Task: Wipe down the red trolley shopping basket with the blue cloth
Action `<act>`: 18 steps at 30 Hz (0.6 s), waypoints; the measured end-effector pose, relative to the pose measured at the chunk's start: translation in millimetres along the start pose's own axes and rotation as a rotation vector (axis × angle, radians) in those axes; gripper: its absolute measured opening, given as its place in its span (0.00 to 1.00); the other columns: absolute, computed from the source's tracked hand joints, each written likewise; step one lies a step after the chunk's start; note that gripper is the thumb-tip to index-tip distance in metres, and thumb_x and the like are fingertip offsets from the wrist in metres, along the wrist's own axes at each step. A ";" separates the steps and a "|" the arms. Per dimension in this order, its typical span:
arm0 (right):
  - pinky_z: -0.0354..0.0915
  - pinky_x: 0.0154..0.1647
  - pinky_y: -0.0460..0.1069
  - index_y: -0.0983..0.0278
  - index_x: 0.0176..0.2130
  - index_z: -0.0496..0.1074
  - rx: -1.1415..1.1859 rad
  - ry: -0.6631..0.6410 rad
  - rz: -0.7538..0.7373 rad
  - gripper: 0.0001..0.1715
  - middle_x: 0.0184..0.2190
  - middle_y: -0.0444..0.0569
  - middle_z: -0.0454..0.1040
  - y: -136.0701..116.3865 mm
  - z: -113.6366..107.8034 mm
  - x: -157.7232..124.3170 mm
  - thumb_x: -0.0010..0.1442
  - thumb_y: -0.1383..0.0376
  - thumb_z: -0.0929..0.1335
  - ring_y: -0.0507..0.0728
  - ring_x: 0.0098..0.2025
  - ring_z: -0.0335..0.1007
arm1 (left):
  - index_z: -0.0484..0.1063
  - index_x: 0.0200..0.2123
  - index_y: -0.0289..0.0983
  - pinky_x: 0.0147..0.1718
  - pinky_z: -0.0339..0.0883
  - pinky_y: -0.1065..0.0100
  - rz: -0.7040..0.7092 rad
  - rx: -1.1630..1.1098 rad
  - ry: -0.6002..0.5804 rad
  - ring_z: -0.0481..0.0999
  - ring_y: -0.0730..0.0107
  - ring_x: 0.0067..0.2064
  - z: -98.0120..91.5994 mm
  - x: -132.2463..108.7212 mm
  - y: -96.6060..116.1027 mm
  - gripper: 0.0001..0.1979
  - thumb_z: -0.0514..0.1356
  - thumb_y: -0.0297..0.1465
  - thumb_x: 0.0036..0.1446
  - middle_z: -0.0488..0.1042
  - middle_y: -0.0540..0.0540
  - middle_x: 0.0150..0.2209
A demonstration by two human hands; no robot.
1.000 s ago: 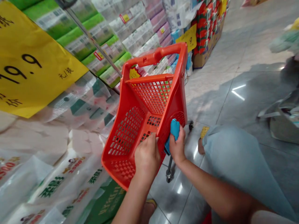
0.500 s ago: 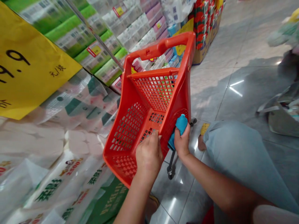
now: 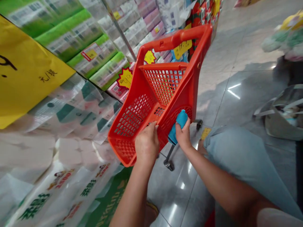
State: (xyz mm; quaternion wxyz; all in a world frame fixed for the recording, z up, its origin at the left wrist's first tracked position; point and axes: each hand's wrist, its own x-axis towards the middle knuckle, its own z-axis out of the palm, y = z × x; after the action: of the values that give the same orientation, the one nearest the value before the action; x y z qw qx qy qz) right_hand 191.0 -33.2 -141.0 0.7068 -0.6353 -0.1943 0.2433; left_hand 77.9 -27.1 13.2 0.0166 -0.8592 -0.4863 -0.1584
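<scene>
Blue cloth [image 3: 179, 123] is bunched up and pressed vs. the outer side wall of the red cart [image 3: 189, 91], low down, by a round moulded patch. Right hand [image 3: 183, 137] is clenched round the cloth. Left hand [image 3: 146, 145] is hooked over the cart's near rim w/ fingers curled into the basket, prob. to steady it. The handle [image 3: 180, 36] is at the far end, up top.

Below, one caster [image 3: 168, 164] sits on the glossy floor tiles [image 3: 232, 72], and a 2nd caster [image 3: 198, 123] shows just past the right hand. The person's knee [image 3: 236, 154], in pale blue fabric, is just right of the cart and low to the floor.

Left of the cart, close by (can't tell if touching), are stacked tissue packs [image 3: 78, 110] in clear wrap. Green packs [image 3: 71, 37] sit higher up, w/ a starburst price tag [image 3: 124, 78] and a big yellow sign [image 3: 26, 72]. A grey bag [image 3: 281, 116] lies on the floor well off to the right.

Risks, imo:
- The cart's on wheels & the tiles look slick, so a hard push w/ the cloth could roll or swing it away — the left-hand grip is the only brake.
- Shoved sideways, it'd bump the tissue packs.
- The cloth could snag in the mesh holes, or slip out if the fist slackens.
- Fingers inside the rim could get pinched if the basket twists.
</scene>
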 end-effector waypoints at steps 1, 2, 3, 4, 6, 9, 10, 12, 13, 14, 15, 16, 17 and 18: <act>0.61 0.64 0.61 0.64 0.64 0.54 0.003 -0.010 -0.007 0.37 0.60 0.61 0.68 3.0 3.0 3.8 0.59 0.56 0.63 0.61 0.60 0.67 | 0.76 0.53 0.35 0.46 0.76 0.65 0.010 -0.044 0.000 0.83 0.62 0.45 -1.1 2.0 -3.3 0.19 0.50 0.34 0.70 0.83 0.39 0.46; 0.62 0.64 0.61 0.64 0.64 0.54 0.005 -0.020 -0.008 0.36 0.59 0.60 0.68 6.0 5.7 7.9 0.59 0.57 0.63 0.61 0.60 0.68 | 0.75 0.54 0.34 0.48 0.76 0.65 0.025 -0.090 -0.004 0.83 0.63 0.47 -3.3 2.7 -7.4 0.19 0.50 0.35 0.70 0.82 0.40 0.48; 0.62 0.63 0.61 0.64 0.63 0.55 0.007 -0.029 -0.005 0.36 0.58 0.60 0.69 9.0 8.1 12.4 0.59 0.57 0.64 0.61 0.59 0.68 | 0.75 0.55 0.34 0.50 0.75 0.65 0.038 -0.133 -0.013 0.82 0.64 0.49 -6.4 1.9 -12.3 0.19 0.50 0.35 0.70 0.81 0.40 0.50; 0.62 0.63 0.61 0.64 0.63 0.56 0.009 -0.039 -0.005 0.36 0.58 0.60 0.69 11.7 10.3 17.7 0.59 0.57 0.64 0.61 0.59 0.68 | 0.74 0.56 0.34 0.51 0.74 0.66 0.048 -0.163 -0.032 0.82 0.64 0.50 -10.6 -0.7 -18.2 0.20 0.50 0.36 0.69 0.81 0.40 0.51; 0.62 0.64 0.61 0.64 0.62 0.58 0.012 -0.058 -0.010 0.37 0.59 0.60 0.69 16.3 13.9 30.3 0.57 0.56 0.65 0.62 0.60 0.67 | 0.74 0.57 0.36 0.50 0.75 0.66 0.044 -0.163 -0.096 0.82 0.63 0.50 -21.1 -12.5 -32.7 0.21 0.51 0.38 0.69 0.81 0.41 0.52; 0.60 0.65 0.62 0.65 0.62 0.59 0.007 -0.049 -0.014 0.37 0.59 0.60 0.69 17.3 17.1 47.6 0.57 0.57 0.66 0.62 0.61 0.65 | 0.76 0.54 0.40 0.38 0.76 0.68 -0.020 -0.046 -0.198 0.84 0.63 0.41 -35.1 -43.2 -57.7 0.20 0.51 0.41 0.69 0.84 0.44 0.45; 0.59 0.66 0.62 0.65 0.63 0.59 -0.004 -0.030 -0.025 0.37 0.58 0.60 0.69 15.0 17.4 49.7 0.58 0.57 0.66 0.63 0.61 0.65 | 0.76 0.52 0.40 0.36 0.75 0.69 -0.033 -0.021 -0.209 0.84 0.64 0.38 -37.5 -54.4 -64.7 0.20 0.50 0.40 0.70 0.84 0.45 0.42; 0.59 0.66 0.62 0.66 0.63 0.60 -0.044 0.017 -0.084 0.35 0.57 0.60 0.68 5.6 16.7 43.2 0.61 0.55 0.66 0.63 0.61 0.64 | 0.78 0.46 0.38 0.36 0.74 0.69 -0.014 -0.007 -0.145 0.83 0.65 0.37 -37.8 -73.1 -73.2 0.20 0.47 0.39 0.71 0.83 0.44 0.38; 0.59 0.66 0.62 0.65 0.62 0.61 -0.067 0.033 -0.136 0.33 0.56 0.59 0.68 -1.2 15.7 33.6 0.63 0.54 0.65 0.62 0.61 0.64 | 0.78 0.43 0.37 0.38 0.73 0.68 0.013 -0.002 -0.105 0.82 0.65 0.38 -36.0 -79.5 -74.3 0.21 0.46 0.39 0.71 0.83 0.43 0.38; 0.61 0.65 0.61 0.64 0.62 0.62 -0.087 0.030 -0.200 0.32 0.54 0.58 0.68 -9.0 14.3 20.2 0.65 0.53 0.65 0.62 0.59 0.65 | 0.78 0.42 0.36 0.39 0.72 0.67 0.043 0.013 -0.069 0.82 0.65 0.38 -33.6 -83.6 -73.3 0.22 0.46 0.39 0.71 0.82 0.42 0.37; 0.63 0.64 0.61 0.63 0.63 0.62 -0.099 0.005 -0.268 0.30 0.53 0.57 0.68 -17.1 12.6 3.9 0.66 0.53 0.64 0.61 0.58 0.66 | 0.78 0.41 0.36 0.38 0.71 0.67 0.064 0.039 -0.046 0.81 0.64 0.37 -30.9 -85.6 -70.9 0.22 0.46 0.39 0.71 0.82 0.42 0.35; 0.65 0.62 0.60 0.61 0.63 0.61 -0.102 -0.041 -0.343 0.29 0.51 0.56 0.68 -24.7 10.7 -13.6 0.67 0.55 0.64 0.61 0.56 0.67 | 0.77 0.40 0.36 0.37 0.70 0.67 0.070 0.076 -0.042 0.79 0.65 0.35 -28.3 -86.1 -67.8 0.22 0.46 0.39 0.71 0.81 0.43 0.33; 0.67 0.60 0.59 0.59 0.65 0.60 -0.097 -0.121 -0.412 0.29 0.51 0.55 0.68 -31.2 8.9 -30.5 0.67 0.57 0.64 0.60 0.55 0.68 | 0.77 0.38 0.37 0.34 0.68 0.68 0.062 0.116 -0.054 0.78 0.65 0.32 -26.0 -85.8 -64.7 0.21 0.46 0.39 0.71 0.80 0.44 0.30; 0.69 0.58 0.58 0.58 0.66 0.58 -0.095 -0.202 -0.463 0.30 0.51 0.55 0.67 -35.9 7.3 -44.6 0.67 0.60 0.64 0.60 0.54 0.68 | 0.76 0.35 0.37 0.31 0.65 0.69 0.038 0.158 -0.063 0.76 0.66 0.30 -24.2 -85.3 -62.4 0.21 0.47 0.38 0.71 0.78 0.46 0.27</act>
State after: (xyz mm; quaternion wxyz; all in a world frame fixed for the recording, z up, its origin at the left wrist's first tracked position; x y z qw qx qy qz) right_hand 154.2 -56.3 -103.0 0.6899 -0.5790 -0.4152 0.1277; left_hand -21.4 -69.5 3.7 0.0723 -0.8688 -0.4811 -0.0922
